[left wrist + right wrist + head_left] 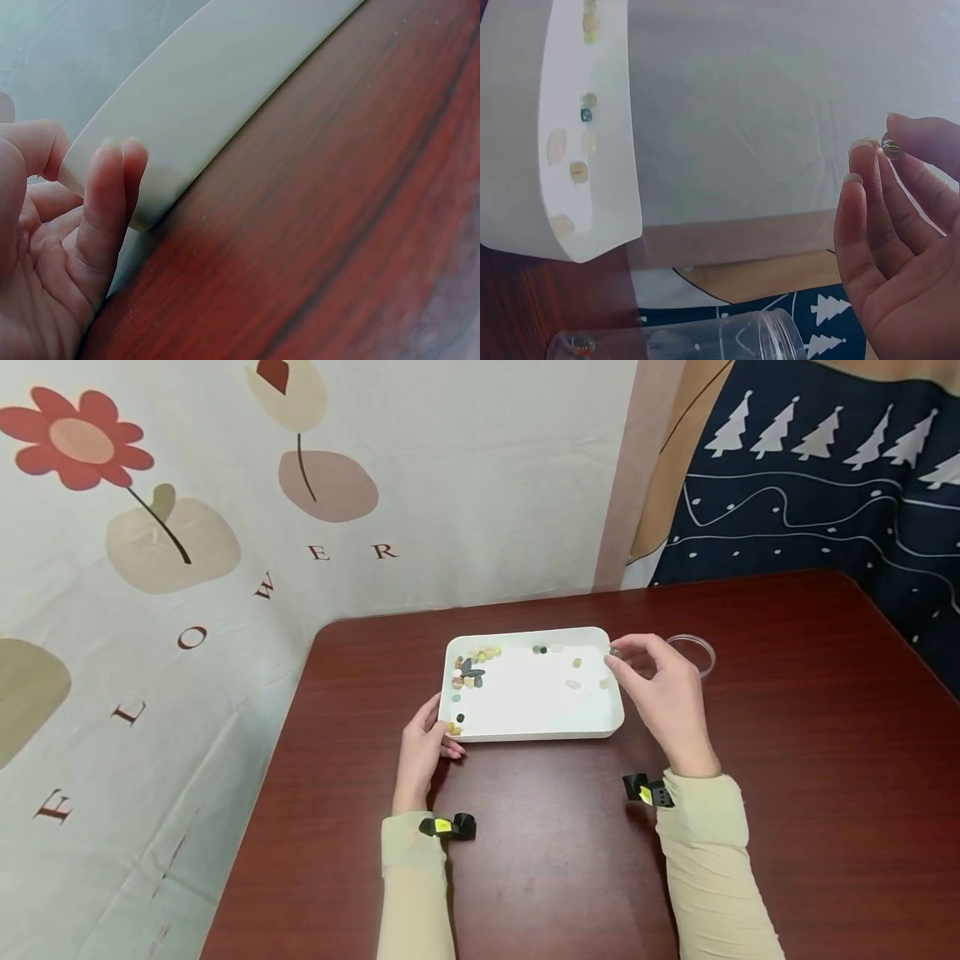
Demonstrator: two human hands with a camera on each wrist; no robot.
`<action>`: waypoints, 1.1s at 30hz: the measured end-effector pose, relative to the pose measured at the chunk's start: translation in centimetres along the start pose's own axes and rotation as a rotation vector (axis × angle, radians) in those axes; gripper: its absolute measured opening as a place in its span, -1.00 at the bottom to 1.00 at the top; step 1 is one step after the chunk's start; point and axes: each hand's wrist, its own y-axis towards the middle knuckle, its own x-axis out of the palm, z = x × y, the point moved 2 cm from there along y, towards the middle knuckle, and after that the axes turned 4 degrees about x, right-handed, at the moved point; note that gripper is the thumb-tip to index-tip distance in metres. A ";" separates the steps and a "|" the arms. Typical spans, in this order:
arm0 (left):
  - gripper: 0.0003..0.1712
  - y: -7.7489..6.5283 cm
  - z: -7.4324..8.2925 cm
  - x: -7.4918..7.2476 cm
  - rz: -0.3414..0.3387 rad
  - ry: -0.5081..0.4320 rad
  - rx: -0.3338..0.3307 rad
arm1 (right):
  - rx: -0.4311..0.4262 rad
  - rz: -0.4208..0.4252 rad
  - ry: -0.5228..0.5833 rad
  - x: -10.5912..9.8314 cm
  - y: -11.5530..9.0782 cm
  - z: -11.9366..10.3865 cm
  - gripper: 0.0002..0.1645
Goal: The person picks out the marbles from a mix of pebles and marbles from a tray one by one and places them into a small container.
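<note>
A white rectangular tray (pixel 536 714) holds several small beads and pebbles, most of them along its left and far sides. My left hand (pixel 422 752) grips the tray's near left corner, thumb at the rim and fingers outside it; in the left wrist view, fingers lie against the tray wall (pixel 187 97). By the far right corner my right hand (pixel 663 693) pinches a small, round, glassy bead (pixel 891 147) between thumb and fingertips. Inside the tray are dark elongated pebbles (pixel 472 673) and a yellowish bead (pixel 579 172).
A clear plastic jar (pixel 705 341) stands behind the right hand, its round rim (pixel 712 652) showing in the head view; a reddish bead (pixel 581 346) is visible through its wall. The dark red wooden table (pixel 540 835) meets a flower-printed cloth (pixel 480 510) at the back.
</note>
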 end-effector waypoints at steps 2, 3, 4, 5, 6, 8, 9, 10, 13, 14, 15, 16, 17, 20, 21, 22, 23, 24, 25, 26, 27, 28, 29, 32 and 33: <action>-0.39 0.0 -0.1 0.1 0.000 -0.006 -0.001 | 0.007 0.013 -0.002 -0.3 0.0 0.1 -0.68; -0.39 0.0 -0.1 0.1 0.000 -0.007 -0.002 | 0.012 0.017 -0.002 -0.4 0.0 0.1 -0.68; -0.39 0.0 -0.1 0.0 0.001 -0.009 -0.004 | 0.015 0.022 -0.001 -0.5 0.0 0.1 -0.68; -0.39 0.0 -0.1 0.0 0.001 -0.010 -0.003 | 0.018 0.028 -0.002 -0.6 0.0 0.2 -0.68; -0.39 -0.1 -0.1 0.0 -0.002 -0.009 -0.002 | 0.021 0.036 -0.005 -0.7 0.1 0.2 -0.69; -0.39 -0.1 0.0 0.0 -0.004 -0.007 -0.004 | 0.022 0.057 -0.012 -1.0 0.1 0.3 -0.69; -0.39 -0.1 0.0 0.0 -0.005 -0.007 -0.004 | 0.022 0.068 -0.014 -1.1 0.1 0.4 -0.69; -0.39 -0.1 0.1 0.0 -0.007 -0.007 -0.003 | 0.021 0.081 -0.017 -1.3 0.1 0.4 -0.69; -0.39 -0.2 0.2 0.0 -0.009 -0.006 -0.005 | 0.030 0.115 -0.014 -1.8 0.2 0.7 -0.71; -0.39 -0.2 0.2 0.0 -0.008 -0.008 -0.003 | 0.038 0.125 -0.011 -2.0 0.2 0.8 -0.71; -0.39 -0.2 0.2 0.0 -0.008 -0.007 -0.003 | 0.047 0.134 -0.005 -2.1 0.3 0.9 -0.71; -0.39 -0.2 0.2 0.0 -0.007 -0.007 -0.002 | 0.058 0.142 0.000 -2.3 0.3 1.0 -0.71; -0.39 -0.2 0.1 0.0 -0.005 -0.008 -0.002 | 0.070 0.151 0.007 -2.4 0.3 1.1 -0.70; -0.39 -0.1 0.0 0.0 0.000 -0.009 0.000 | 0.093 0.182 0.014 -2.9 0.4 1.5 -0.70; -0.39 -0.1 0.0 0.0 0.002 -0.008 -0.003 | 0.097 0.193 0.019 -3.1 0.4 1.7 -0.70; -0.39 -0.1 0.0 0.0 0.001 -0.009 0.000 | 0.101 0.203 0.019 -3.2 0.4 1.8 -0.71; -0.39 -0.1 -0.1 0.0 0.000 -0.010 0.002 | 0.105 0.214 0.017 -3.4 0.4 1.9 -0.71; -0.39 -0.1 -0.1 0.0 0.000 -0.010 0.002 | 0.107 0.223 0.013 -3.5 0.5 2.1 -0.70; -0.39 -0.1 -0.1 0.0 0.000 -0.011 0.002 | 0.111 0.231 0.011 -3.6 0.5 2.2 -0.70; -0.39 -0.1 -0.1 0.0 0.000 -0.010 0.002 | 0.113 0.239 0.009 -3.7 0.5 2.3 -0.70; -0.39 -0.1 0.0 0.0 0.000 -0.009 0.002 | 0.114 0.247 0.009 -3.8 0.5 2.4 -0.69; -0.40 -0.1 0.0 0.0 0.000 -0.008 0.004 | 0.115 0.255 0.006 -3.9 0.5 2.5 -0.69; -0.40 -0.1 0.0 0.0 0.001 -0.006 0.001 | 0.118 0.262 0.005 -4.0 0.6 2.5 -0.69; -0.40 -0.1 0.0 0.0 0.000 0.001 -0.002 | 0.120 0.283 0.019 -4.2 0.6 2.7 -0.68; -0.40 -0.1 0.0 0.0 0.000 0.002 -0.001 | 0.123 0.289 0.028 -4.3 0.6 2.8 -0.68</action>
